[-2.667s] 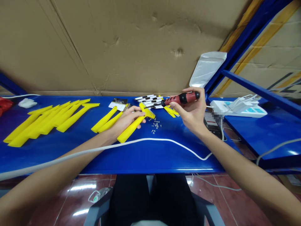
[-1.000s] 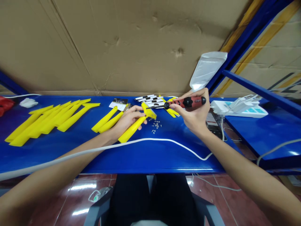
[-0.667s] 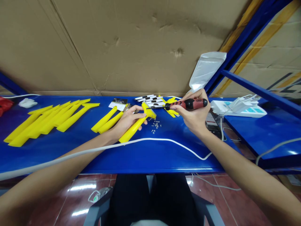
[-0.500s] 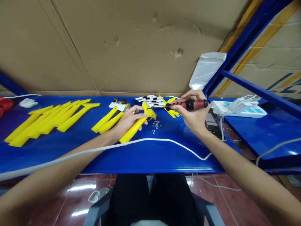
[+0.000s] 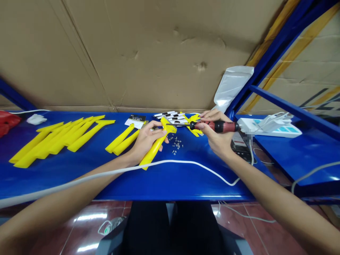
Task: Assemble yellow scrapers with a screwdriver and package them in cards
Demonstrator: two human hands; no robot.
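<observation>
My left hand [image 5: 145,141] grips a long yellow plastic handle [image 5: 153,152] whose wide head [image 5: 168,125] points up and to the right. A red and black screwdriver [image 5: 216,126] lies level in my right hand [image 5: 216,138], its thin shaft reaching left to the yellow head. Small silver screws [image 5: 176,146] lie scattered on the blue bench [image 5: 170,175] just under the two hands.
Several more yellow handles [image 5: 61,136] lie in a fan at the left, two [image 5: 122,139] beside my left hand. White and black strips [image 5: 171,116] and small yellow parts [image 5: 195,131] lie behind. A white cable [image 5: 186,163] crosses the bench front. A white power strip [image 5: 268,126] sits at the right.
The screwdriver has dropped from a raised tilt to level, its tip now at the yellow head. The view has shifted slightly down and to the right. My left hand keeps its grip.
</observation>
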